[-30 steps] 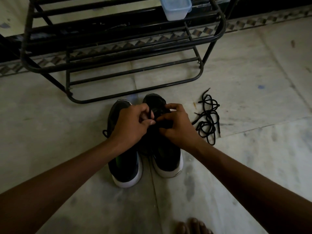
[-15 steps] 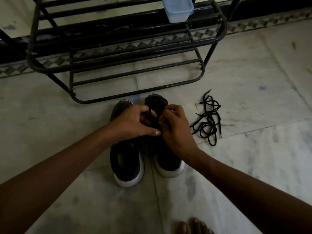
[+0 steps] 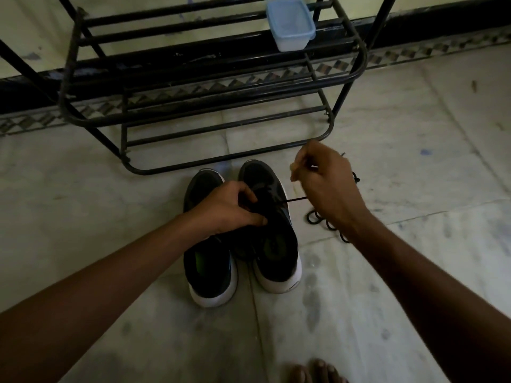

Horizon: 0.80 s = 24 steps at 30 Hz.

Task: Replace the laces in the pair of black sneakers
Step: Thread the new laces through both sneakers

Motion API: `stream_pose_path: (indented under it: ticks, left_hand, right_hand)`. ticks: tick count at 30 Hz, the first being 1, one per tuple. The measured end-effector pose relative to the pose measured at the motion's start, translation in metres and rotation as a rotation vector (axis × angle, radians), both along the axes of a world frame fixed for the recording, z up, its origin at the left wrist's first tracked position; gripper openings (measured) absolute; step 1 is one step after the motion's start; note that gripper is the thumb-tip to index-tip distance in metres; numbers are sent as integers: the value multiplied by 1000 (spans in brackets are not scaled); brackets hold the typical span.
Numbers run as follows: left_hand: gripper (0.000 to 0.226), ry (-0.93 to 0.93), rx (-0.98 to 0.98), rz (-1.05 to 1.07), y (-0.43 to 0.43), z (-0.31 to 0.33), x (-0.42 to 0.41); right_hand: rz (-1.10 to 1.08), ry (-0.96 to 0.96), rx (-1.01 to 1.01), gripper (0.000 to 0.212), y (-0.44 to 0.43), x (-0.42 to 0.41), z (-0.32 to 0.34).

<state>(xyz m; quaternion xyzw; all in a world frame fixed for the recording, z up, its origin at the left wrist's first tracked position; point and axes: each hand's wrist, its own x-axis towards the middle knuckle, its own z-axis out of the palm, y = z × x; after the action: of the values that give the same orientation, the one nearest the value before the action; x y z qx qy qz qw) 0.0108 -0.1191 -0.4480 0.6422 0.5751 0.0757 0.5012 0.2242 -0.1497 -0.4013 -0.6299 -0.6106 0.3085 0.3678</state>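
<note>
Two black sneakers with white soles stand side by side on the floor, toes pointing away from me: the left sneaker (image 3: 210, 266) and the right sneaker (image 3: 276, 252). My left hand (image 3: 229, 208) presses down on the right sneaker's eyelet area, fingers closed on it. My right hand (image 3: 326, 186) is raised to the right of that shoe, pinching a black lace (image 3: 297, 199) that runs taut from the eyelets to the hand. A loose pile of black laces (image 3: 323, 221) lies on the floor, mostly hidden behind my right wrist.
A black metal shoe rack (image 3: 221, 111) stands just beyond the sneakers, with a blue plastic box (image 3: 290, 24) on an upper shelf. Bare toes (image 3: 315, 371) show at the bottom edge. Pale marble floor (image 3: 414, 167) spreads all around.
My right hand has left the shoe and moved up and to the right, drawing a lace out taut. My left hand stays on the right sneaker.
</note>
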Motion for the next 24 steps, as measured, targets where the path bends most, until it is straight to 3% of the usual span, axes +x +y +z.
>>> stream_pose_path:
  ticks: [3,5,8,11,13,15,19,24]
  left_hand:
    - [50,27,5,-7,-2,0,0]
    - [60,14,7,-1,-3,1,0]
    - [66,-16,15,1,-6,-1,-1]
    - [59,0,65,-8,-7,-4,-1]
    - [53,9,82,-14,-8,-5,1]
    - [49,-1,95,-13,-9,-5,2]
    - [51,-62,195,-138,-12,4,6]
    - [18,-23,344,-365,-19,15,-2]
  right_hand:
    - [390,-535,-359,24,5,5,7]
    - [506,-594,-382,23,1,1,7]
    - [485,-252,-212,12,-5,2,18]
    - [496,275,-206,17,-7,14,37]
    - [558,478,-190,15,-8,22,49]
    - [619,563,-169,14,-9,28,57]
    - [725,539,-178,18,-11,28,58]
    - [969,516,-407,17,-15,23,54]
